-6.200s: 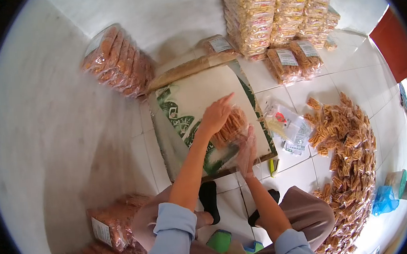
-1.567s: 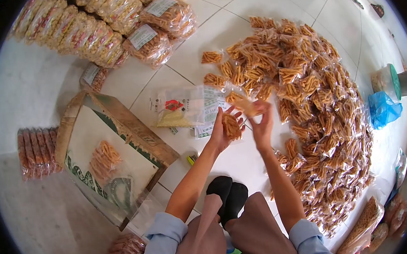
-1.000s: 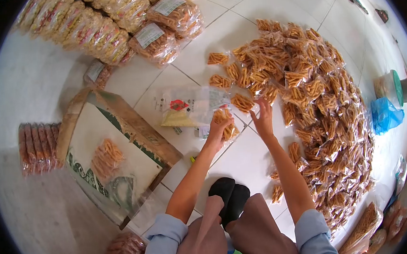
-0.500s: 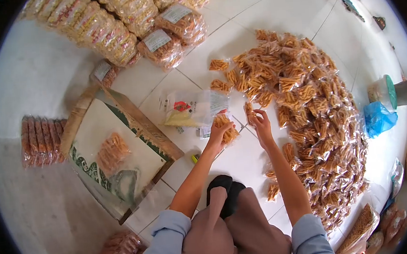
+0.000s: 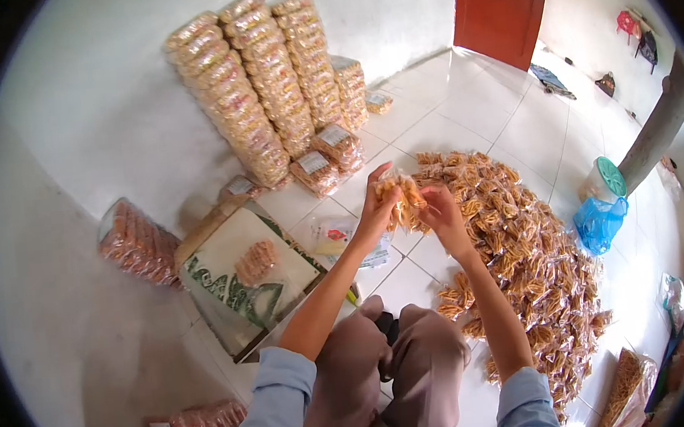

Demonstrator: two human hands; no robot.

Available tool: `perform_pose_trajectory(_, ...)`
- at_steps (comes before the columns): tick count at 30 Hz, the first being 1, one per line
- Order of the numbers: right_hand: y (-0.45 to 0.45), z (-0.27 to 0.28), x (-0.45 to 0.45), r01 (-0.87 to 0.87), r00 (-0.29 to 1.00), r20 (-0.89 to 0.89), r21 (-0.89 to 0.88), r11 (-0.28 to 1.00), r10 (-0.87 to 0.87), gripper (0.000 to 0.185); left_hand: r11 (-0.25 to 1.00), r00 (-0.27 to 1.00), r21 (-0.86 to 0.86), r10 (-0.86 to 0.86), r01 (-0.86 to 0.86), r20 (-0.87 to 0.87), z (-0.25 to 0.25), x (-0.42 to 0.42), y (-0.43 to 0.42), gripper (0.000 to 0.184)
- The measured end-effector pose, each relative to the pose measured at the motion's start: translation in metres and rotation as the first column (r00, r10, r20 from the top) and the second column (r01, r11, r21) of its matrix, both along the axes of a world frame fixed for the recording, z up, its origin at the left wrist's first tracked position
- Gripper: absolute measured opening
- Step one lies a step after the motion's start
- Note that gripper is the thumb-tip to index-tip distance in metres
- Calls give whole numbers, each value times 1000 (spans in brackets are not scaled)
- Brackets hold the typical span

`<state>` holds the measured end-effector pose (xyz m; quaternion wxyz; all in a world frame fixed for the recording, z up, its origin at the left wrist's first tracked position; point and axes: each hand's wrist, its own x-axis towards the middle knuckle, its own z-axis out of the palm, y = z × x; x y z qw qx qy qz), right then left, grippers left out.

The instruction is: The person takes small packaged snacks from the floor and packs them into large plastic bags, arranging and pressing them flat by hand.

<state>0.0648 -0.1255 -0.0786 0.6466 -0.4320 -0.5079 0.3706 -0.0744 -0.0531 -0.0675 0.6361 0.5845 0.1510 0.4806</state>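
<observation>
Person in blue sleeves holds small snack bags (image 5: 399, 197) up btwn both hands, above the floor (image 5: 412, 284) & past the box's right edge. L. hand (image 5: 378, 211) is clamped on the bags' left side; R. hand (image 5: 442, 214) grips their right side, fingertips partly hidden; exact no. of bags hard to tell. Box (image 5: 216, 244) carries a larger bag (image 5: 256, 263) nr. the middle of its top. Just off its right edge: flat wrappers (image 5: 329, 234), w/ red print, plus a yellow-green cutter (image 5: 354, 293) nr. its right corner. Big pile (image 5: 528, 268) of like bags spreads on floor, R. of the hands. Tall stacks (image 5: 250, 85) stand by wall, beyond box's far edge.
</observation>
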Motion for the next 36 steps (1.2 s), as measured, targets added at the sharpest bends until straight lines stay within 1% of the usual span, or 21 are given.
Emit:
perform_pose_trajectory(1,-6,11,-13,47,989,140,25,999,-50,35,1000,1000,15,10,-10,-3,10,-5,-9,50)
perform_pose_trajectory(3,-16,30,-32,109,976,183,54,993,-117,35,981,995,178,70,-81,68,31,-15,-19,57)
perform_pose_trajectory(6,-21,40,-59,116,945,263,288,950,-195,34,977,992,191,80,-97,96,46,-32,-30,69)
perform_pose_trajectory(9,-20,43,-83,107,917,335,319,942,-217,36,971,985,189,123,-146,124,48,-57,-32,77)
perform_pose_trajectory(11,-22,42,-98,118,855,437,361,925,-280,37,849,923,382,385,-364,24,48,-79,-34,80)
perform_pose_trajectory(13,-15,29,-111,-22,936,347,236,971,-63,33,823,899,400,439,-402,2,46,-107,-37,81)
perform_pose_trajectory(14,-8,22,-112,-323,946,26,77,943,322,29,809,885,419,465,-412,-27,43,-121,-38,82)
perform_pose_trajectory(15,-7,23,-126,-346,938,29,74,935,345,29,798,872,433,487,-419,-56,37,-135,-38,83)
perform_pose_trajectory(16,-8,24,-137,-335,905,-273,22,942,328,29,716,816,519,575,-466,-62,29,-145,-37,87)
perform_pose_trajectory(17,-6,23,-147,-338,794,-548,-39,940,263,30,705,802,518,595,-484,-60,21,-158,-37,87)
perform_pose_trajectory(18,4,20,-161,-360,784,-606,-261,896,139,32,638,760,601,646,-482,-75,15,-176,-36,83)
perform_pose_trajectory(19,7,15,-170,-375,781,-608,-271,886,144,32,570,715,677,693,-465,-93,10,-188,-40,79)
perform_pose_trajectory(21,15,6,-196,-803,518,-812,-352,481,269,47,599,733,661,671,-452,-107,-6,-212,-35,80)
perform_pose_trajectory(22,19,-6,-207,-891,406,-764,-210,402,502,54,537,702,744,700,-397,-131,-11,-220,-38,80)
perform_pose_trajectory(23,20,-16,-217,-896,402,-770,-218,388,495,54,473,669,817,728,-330,-151,-15,-228,-41,81)
perform_pose_trajectory(24,28,-25,-232,-893,392,-789,-203,401,473,56,517,733,749,677,-414,-62,-35,-235,-33,76)
perform_pose_trajectory(27,34,-26,-262,-920,311,-799,-116,375,515,58,416,648,716,759,-560,66,-48,-249,-33,72)
perform_pose_trajectory(29,37,-36,-268,-908,342,-830,-171,383,441,58,443,643,715,766,-541,11,-52,-256,-33,71)
perform_pose_trajectory(33,52,-42,-276,-883,409,-805,-229,410,431,52,369,524,756,851,-540,-41,-55,-265,-27,75)
perform_pose_trajectory(35,63,-53,-273,-819,550,-705,-350,454,448,46,336,480,769,876,-544,-44,-56,-267,-28,76)
perform_pose_trajectory(36,66,-52,-272,-818,552,-706,-355,454,443,46,356,463,777,882,-519,-95,-58,-269,-30,81)
